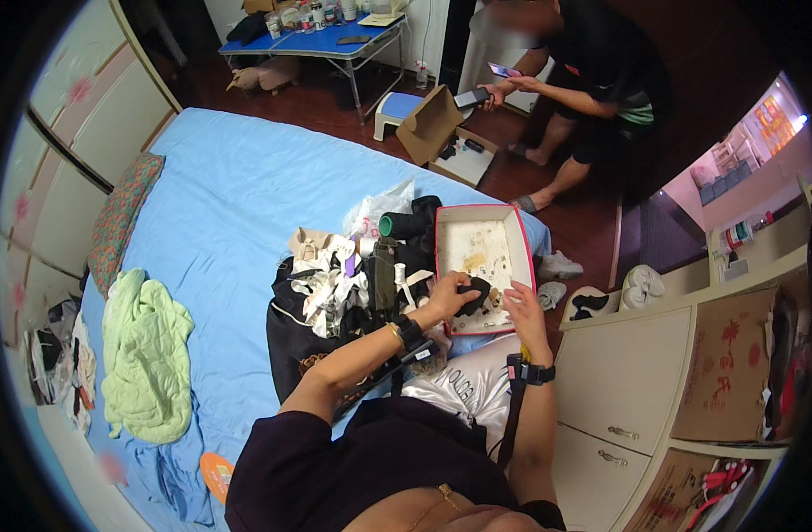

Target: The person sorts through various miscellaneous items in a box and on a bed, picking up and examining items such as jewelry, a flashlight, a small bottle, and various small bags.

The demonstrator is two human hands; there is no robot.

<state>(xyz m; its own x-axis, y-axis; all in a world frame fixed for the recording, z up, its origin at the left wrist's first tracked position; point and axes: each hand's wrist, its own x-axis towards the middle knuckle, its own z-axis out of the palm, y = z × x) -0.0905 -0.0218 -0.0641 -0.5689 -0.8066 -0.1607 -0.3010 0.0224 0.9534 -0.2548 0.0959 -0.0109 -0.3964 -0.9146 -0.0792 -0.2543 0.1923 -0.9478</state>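
A shallow white box with a red rim point(475, 229) lies at the bed's edge before me, with small loose bits scattered over its bottom. My left hand point(449, 296) grips a small black item point(473, 296) over the box's near part; what the item is cannot be made out. At the box's near right corner is my right hand point(524, 307), fingers apart and nothing in them. Left of the box sits a heap of white and beige fabric strips point(326, 279) on black cloth. A dark green thread cone point(396, 226) lies on its side beside a clear plastic bag point(376, 207).
The bed has a light blue sheet point(246, 179) and a crumpled green quilt point(146, 359). Beyond its far edge, another person point(599, 73) holds a phone near an open cardboard box point(462, 159). A white cabinet point(612, 372) stands to my right; a blue folding table point(312, 43) stands behind.
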